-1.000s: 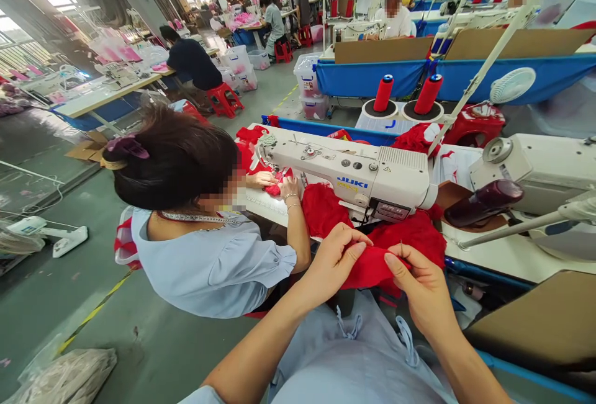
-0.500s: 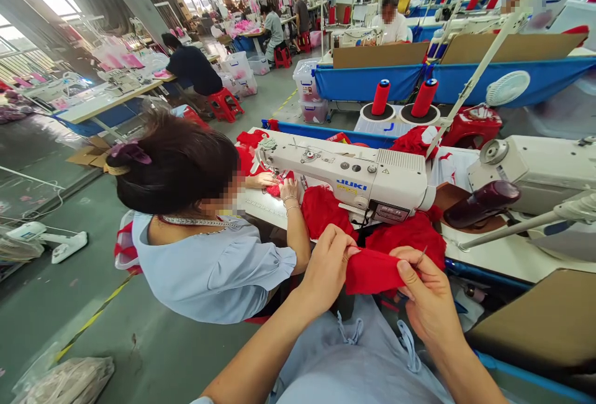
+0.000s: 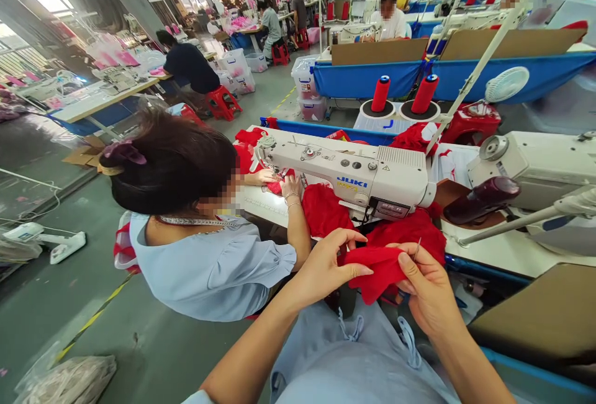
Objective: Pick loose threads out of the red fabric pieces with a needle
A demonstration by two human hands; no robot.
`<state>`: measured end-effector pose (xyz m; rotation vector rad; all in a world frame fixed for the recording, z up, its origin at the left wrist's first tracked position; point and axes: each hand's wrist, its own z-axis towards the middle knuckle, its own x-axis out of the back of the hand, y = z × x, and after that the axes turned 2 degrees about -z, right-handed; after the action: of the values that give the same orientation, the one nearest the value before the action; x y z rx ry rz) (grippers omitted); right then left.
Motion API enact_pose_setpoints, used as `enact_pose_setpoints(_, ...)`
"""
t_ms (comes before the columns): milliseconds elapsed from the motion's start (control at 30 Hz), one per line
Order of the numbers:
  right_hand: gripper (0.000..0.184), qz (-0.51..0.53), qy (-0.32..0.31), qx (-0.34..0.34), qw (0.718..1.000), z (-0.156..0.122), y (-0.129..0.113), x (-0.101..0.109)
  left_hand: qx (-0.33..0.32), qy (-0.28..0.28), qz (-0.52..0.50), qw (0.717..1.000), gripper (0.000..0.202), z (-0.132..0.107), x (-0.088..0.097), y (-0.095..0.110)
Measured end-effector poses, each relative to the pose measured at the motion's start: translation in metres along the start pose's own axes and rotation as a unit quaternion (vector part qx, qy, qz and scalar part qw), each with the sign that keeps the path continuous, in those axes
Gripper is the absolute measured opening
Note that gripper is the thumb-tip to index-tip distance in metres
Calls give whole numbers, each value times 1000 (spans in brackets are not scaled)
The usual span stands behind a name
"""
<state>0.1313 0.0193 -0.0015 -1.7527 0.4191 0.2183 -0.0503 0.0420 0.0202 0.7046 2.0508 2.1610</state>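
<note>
A piece of red fabric (image 3: 379, 273) hangs in front of my waist. My right hand (image 3: 426, 286) pinches its right end between thumb and fingers. A thin pointed metal tip (image 3: 418, 247) sticks up from among those fingers; the rest of that tool is hidden. At the fabric's left end is my left hand (image 3: 328, 264), its thumb and index finger spread apart. That thumb lies over the cloth, the fingers above its upper edge. Beyond my hands, more red fabric (image 3: 405, 236) is heaped beside a white sewing machine (image 3: 344, 171).
At my left a seated co-worker (image 3: 209, 267) in light blue guides red cloth under the machine's needle. Another sewing machine (image 3: 535, 162) and a dark red bottle-shaped object (image 3: 484, 200) are at right. Red thread cones (image 3: 380, 95) stand behind. A cardboard panel (image 3: 540, 317) lies at lower right.
My left thumb and index finger have parted from their pinch on the fabric's left end. The cloth has gone from stretched to slack and folded. My right hand keeps its hold.
</note>
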Motion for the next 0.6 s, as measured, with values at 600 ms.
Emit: enact_pose_setpoints(600,34,-37,0,-10,999,-11,2,-7,96,-8,-176,980,27,6,-18,19)
